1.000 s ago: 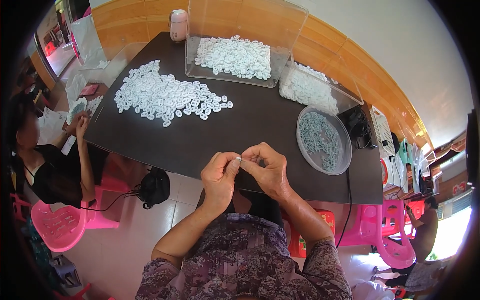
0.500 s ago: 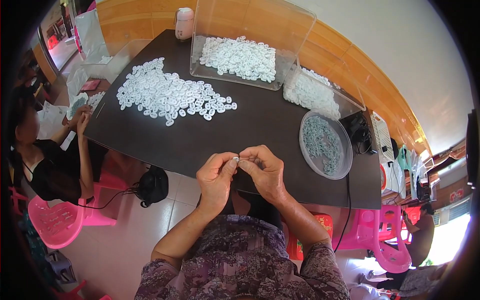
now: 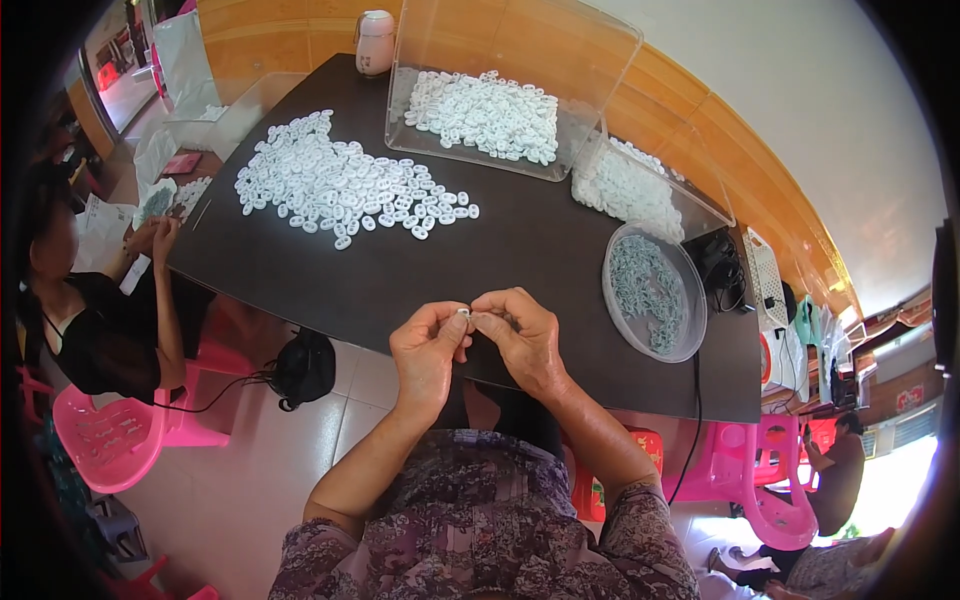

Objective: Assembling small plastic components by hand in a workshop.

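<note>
My left hand (image 3: 422, 352) pinches a small white oval piece (image 3: 463, 312) between thumb and fingertips, just above the near edge of the dark table. The thumb and fingers of my right hand (image 3: 524, 342) are pressed together against the same piece. Whether they grip the piece itself or something tiny at it is hidden. Beyond my hands, to the left, spreads a pile of white oval pieces with two holes (image 3: 330, 185). A round clear tub (image 3: 692, 342) stands to the right, with many small grey-green pieces (image 3: 640, 280) in it.
A clear plastic bin (image 3: 480, 160) full of white pieces lies at the back, with a second bin (image 3: 640, 195) beside it. A pink flask (image 3: 375, 43) stands behind. At the left a co-worker (image 3: 100, 320) sits by a pink chair (image 3: 110, 435). A black cable (image 3: 698, 385) crosses the right edge.
My fingertips and the white piece have shifted slightly left and up in view. My right fingers have closed in nearer to the left thumb. The whole scene has moved a little as my head turned.
</note>
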`<state>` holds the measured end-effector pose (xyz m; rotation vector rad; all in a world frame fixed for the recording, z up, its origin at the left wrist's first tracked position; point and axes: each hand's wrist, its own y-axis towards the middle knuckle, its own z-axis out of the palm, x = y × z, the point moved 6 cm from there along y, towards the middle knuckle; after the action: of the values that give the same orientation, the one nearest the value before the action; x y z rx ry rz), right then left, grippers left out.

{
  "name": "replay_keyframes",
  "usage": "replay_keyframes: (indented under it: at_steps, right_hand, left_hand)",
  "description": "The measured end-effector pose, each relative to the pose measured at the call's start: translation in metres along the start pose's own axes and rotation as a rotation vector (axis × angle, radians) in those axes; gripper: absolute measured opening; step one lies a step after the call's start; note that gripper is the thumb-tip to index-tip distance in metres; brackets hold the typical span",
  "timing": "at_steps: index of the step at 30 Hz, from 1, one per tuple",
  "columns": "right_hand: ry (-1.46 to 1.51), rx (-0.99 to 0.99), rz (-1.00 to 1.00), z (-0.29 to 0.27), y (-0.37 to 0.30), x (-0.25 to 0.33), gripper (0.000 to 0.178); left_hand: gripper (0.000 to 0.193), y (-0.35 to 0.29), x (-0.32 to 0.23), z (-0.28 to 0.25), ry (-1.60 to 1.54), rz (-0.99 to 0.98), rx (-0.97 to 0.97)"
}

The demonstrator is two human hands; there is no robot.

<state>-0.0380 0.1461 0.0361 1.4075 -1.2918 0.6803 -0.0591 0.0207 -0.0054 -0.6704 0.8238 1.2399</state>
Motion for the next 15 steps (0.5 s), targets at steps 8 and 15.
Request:
replay_keyframes:
  at_steps: [8,15]
  right_hand:
    - [-0.003,0.005,0.029,0.001,0.002,0.0,0.01]
    - [-0.289,-0.027,-0.17,0.006,0.004,0.018,0.005]
  left_hand:
    - [0.009,0.003,0.002,-0.001,-0.015,-0.026,-0.021]
    - [0.008,0.002,0.002,0.0,0.026,0.002,-0.043]
